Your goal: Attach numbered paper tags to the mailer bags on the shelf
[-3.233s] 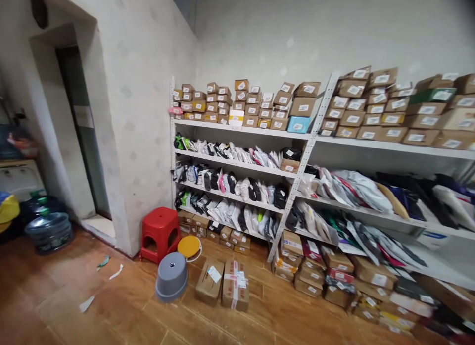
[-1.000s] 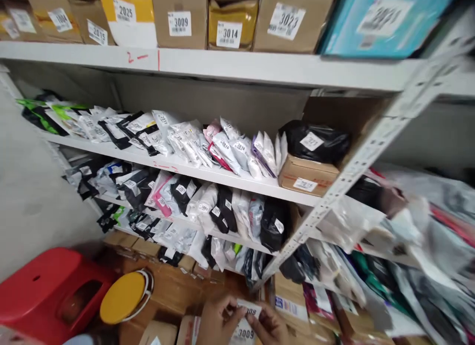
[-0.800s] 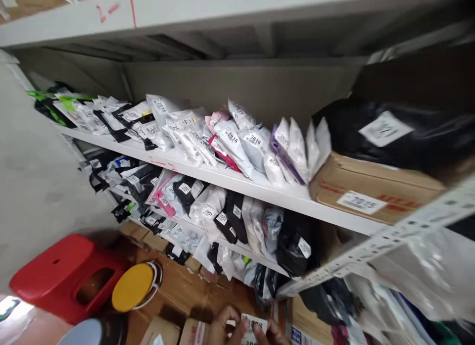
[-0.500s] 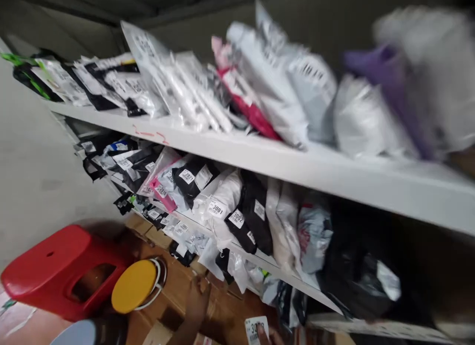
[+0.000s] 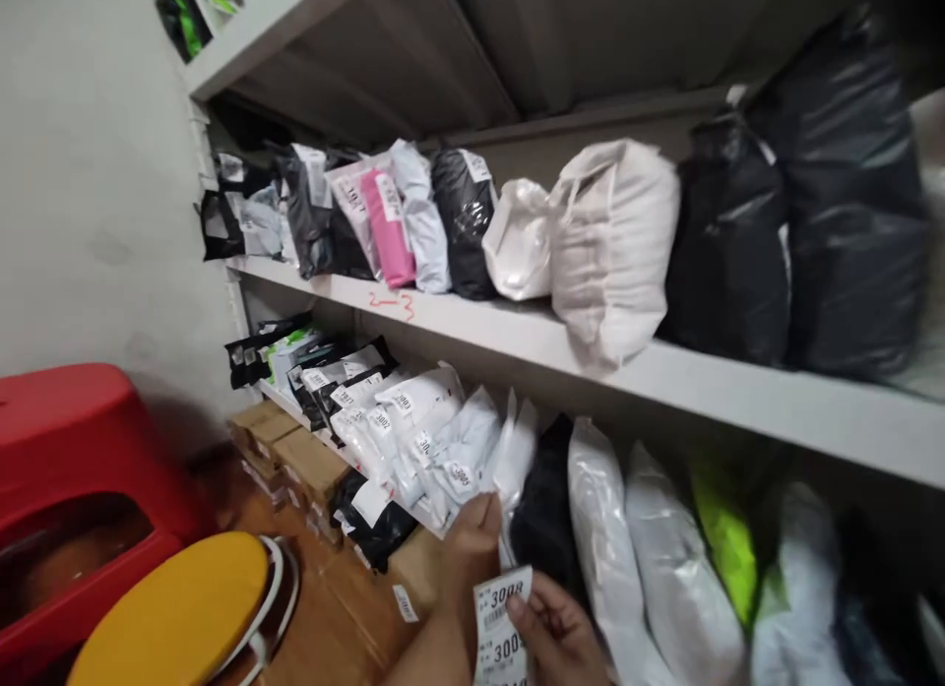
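A strip of printed number labels (image 5: 502, 627) is pinched between the thumb and fingers of my right hand (image 5: 557, 627). Its top label reads 3008, and another printed label follows below. My left hand (image 5: 472, 533) reaches up to the lower shelf with its fingers pressed together, at the edge of the white bags; whatever it grips, if anything, is hidden. Just beyond it lies a white plastic parcel bag (image 5: 462, 469) labelled 3005. A black parcel (image 5: 547, 494) stands to the right of my left hand.
Labelled parcels line the upper shelf (image 5: 487, 322), marked 2-3 in red. Brown cartons (image 5: 306, 460) sit under the lower shelf on the left. A yellow round stool (image 5: 177, 612) and a red plastic stool (image 5: 66, 410) stand at the left, by a grey wall (image 5: 103, 174).
The view has dropped to lower shelves and come nearer. My left hand has come up to the white bags on the lower shelf. The label strip in my right hand shows more fully.
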Available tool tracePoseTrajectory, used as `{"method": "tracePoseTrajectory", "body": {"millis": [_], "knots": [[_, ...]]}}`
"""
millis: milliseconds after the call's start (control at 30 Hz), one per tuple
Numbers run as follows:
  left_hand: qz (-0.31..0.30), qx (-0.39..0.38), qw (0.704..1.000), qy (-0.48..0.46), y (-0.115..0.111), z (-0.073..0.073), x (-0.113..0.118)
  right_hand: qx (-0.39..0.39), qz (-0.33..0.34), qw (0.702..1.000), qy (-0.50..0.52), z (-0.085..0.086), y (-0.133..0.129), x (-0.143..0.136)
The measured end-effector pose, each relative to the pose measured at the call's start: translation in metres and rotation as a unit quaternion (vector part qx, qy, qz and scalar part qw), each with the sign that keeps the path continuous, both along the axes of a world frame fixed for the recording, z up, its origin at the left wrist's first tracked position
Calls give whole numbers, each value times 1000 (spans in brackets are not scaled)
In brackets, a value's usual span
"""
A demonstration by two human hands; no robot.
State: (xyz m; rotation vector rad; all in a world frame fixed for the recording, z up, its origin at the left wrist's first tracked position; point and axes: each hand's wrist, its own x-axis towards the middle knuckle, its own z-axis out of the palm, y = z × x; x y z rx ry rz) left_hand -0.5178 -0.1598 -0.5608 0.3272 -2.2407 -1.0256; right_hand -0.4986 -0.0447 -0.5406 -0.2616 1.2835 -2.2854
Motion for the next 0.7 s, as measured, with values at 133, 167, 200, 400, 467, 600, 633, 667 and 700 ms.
{"method": "tracePoseTrajectory", "body": {"millis": [133, 167, 200, 400, 467, 600, 633, 667, 700], "knots": [[-64, -20, 997, 28, -12, 2, 8, -26, 19, 999, -4, -10, -17, 1], [-74, -8, 997, 34, -16, 7, 14, -28, 24, 999, -22, -8, -23, 3], [-81, 21, 996, 36, -22, 13, 19, -29, 20, 998, -43, -5, -31, 5], [-95, 179, 979, 15, -52, 41, 36, -43, -153, 983, -86, 7, -91, 1], [-108, 153, 982, 10, -55, 45, 35, -47, -204, 974, -90, -3, -102, -4], [-91, 147, 984, -32, -57, 53, 31, 4, -226, 971, -76, -26, -103, -10], [-86, 141, 985, -44, -58, 56, 29, 11, -215, 974, -72, -29, -101, -11], [-82, 130, 987, -55, -59, 58, 27, 12, -198, 978, -70, -31, -100, -12], [-78, 115, 988, -65, -60, 60, 25, 5, -179, 982, -69, -32, -98, -13]]}}
